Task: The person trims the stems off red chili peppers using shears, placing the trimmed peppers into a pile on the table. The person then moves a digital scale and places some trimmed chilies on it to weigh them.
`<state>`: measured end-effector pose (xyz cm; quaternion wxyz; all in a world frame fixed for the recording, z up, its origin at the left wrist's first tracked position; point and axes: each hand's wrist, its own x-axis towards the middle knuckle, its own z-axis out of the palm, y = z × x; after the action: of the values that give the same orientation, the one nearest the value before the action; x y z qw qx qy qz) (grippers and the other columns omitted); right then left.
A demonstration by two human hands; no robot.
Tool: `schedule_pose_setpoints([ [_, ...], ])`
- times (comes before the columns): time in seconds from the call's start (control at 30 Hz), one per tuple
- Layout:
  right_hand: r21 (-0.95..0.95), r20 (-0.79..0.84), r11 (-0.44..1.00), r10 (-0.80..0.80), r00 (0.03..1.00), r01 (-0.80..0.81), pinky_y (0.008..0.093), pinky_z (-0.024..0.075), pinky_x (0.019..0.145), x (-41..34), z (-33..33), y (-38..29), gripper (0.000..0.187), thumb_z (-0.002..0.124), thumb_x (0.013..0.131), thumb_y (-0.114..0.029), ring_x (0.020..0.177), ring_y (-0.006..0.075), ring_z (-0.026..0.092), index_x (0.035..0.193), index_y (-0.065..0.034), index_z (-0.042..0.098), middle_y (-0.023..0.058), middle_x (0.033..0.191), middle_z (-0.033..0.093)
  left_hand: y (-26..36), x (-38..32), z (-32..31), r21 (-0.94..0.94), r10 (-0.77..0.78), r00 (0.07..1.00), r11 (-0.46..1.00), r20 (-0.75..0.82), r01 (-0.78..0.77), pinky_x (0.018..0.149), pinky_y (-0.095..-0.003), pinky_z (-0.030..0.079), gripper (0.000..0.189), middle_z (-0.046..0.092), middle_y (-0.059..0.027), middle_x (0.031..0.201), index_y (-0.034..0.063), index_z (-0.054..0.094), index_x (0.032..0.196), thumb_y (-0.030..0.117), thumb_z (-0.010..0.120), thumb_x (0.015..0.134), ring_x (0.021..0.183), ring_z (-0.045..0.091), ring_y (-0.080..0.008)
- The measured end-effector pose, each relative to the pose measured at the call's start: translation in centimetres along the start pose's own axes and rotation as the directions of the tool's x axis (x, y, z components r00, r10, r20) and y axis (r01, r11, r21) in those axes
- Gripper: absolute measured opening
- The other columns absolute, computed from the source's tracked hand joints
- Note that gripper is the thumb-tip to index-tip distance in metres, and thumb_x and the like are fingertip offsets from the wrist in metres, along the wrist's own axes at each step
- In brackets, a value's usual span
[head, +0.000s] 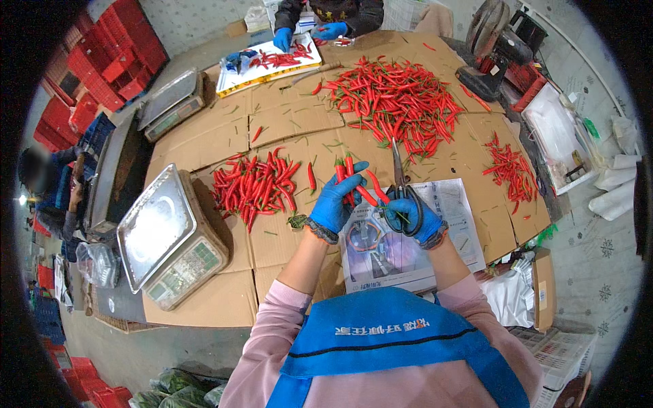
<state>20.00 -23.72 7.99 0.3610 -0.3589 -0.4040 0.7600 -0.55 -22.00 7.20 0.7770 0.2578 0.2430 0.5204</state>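
Note:
My left hand (331, 204), in a blue glove, grips several red chili peppers (348, 166) with green stems pointing up and away. In my gloved right hand (416, 217) are black-handled scissors (400, 166), blades pointing away from me. A red chili (376, 186) lies at the right fingertips, close to the left hand's bunch; green stems show by the right fingers. Beneath the hands a newspaper (459, 204) lies on the cardboard-covered table (229, 290). Beyond it spreads a large heap of red chilies (393, 102). A smaller pile of chilies (255, 186) sits to the left.
At the left stand a metal-pan scale (158, 224) and a second scale (171, 104). A small chili pile (510, 171) lies right. Across the table, a co-worker's gloved hands (283, 39) work over a white tray (240, 81). A fan (484, 56) stands back right.

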Motion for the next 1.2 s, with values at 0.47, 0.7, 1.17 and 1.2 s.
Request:
schedule_pose_setpoints([
  [0.47, -0.301, 0.06, 0.953, -0.013, 0.998, 0.031, 0.0205, 0.0332, 0.044, -1.1, 1.2, -1.3, 0.017, 0.063, 0.085, -0.021, 0.05, 0.0064, 0.045, 0.084, -0.0046, 0.057, -0.0013, 0.061, 0.048, 2.0, -0.9, 1.4, 0.188, -0.065, 0.992, 0.981, 0.109, 0.044, 0.081, -0.0297, 0.047, 0.036, 0.061, -0.0102, 0.11, -0.0006, 0.054, 0.118, 0.012, 0.059, 0.085, 0.098, 0.058, -0.0179],
  [0.7, 0.089, -0.209, 0.996, 0.028, 0.978, -0.01, 0.0195, 0.0363, 0.044, -0.1, 1.3, 0.1, 0.027, 0.058, 0.09, -0.033, 0.051, 0.0062, 0.048, 0.09, -0.006, 0.058, -0.0005, 0.069, 0.058, 2.1, -0.3, -1.3, -0.136, 0.04, 0.999, 0.99, 0.024, -0.037, 0.083, -0.0313, 0.047, 0.026, 0.063, -0.0067, 0.103, 0.002, 0.058, 0.109, 0.013, 0.058, 0.086, 0.095, 0.059, -0.0175],
  [1.17, -0.921, -0.132, 0.381, -0.498, 0.857, 0.08, 0.0393, 0.0452, 0.064, -0.3, 2.5, 2.2, 0.049, 0.077, 0.072, -0.031, 0.072, 0.0326, 0.058, 0.102, -0.0013, 0.053, 0.0167, 0.081, 0.059, 2.9, -0.2, -0.3, -0.597, 0.14, 0.973, 0.771, -0.182, -0.222, 0.076, -0.0314, 0.048, 0.023, 0.065, -0.0049, 0.103, 0.0074, 0.061, 0.108, 0.009, 0.06, 0.085, 0.093, 0.061, -0.0146],
  [1.2, -0.915, -0.125, 0.391, -0.507, 0.853, 0.099, 0.0374, 0.045, 0.063, -0.1, 2.5, 2.2, 0.048, 0.077, 0.072, -0.031, 0.069, 0.0295, 0.057, 0.101, -0.0008, 0.054, 0.0147, 0.079, 0.059, 2.8, -0.1, -0.4, -0.602, 0.151, 0.978, 0.771, -0.144, -0.208, 0.076, -0.0314, 0.048, 0.023, 0.065, -0.0051, 0.104, 0.0074, 0.061, 0.108, 0.009, 0.06, 0.085, 0.093, 0.061, -0.0147],
])
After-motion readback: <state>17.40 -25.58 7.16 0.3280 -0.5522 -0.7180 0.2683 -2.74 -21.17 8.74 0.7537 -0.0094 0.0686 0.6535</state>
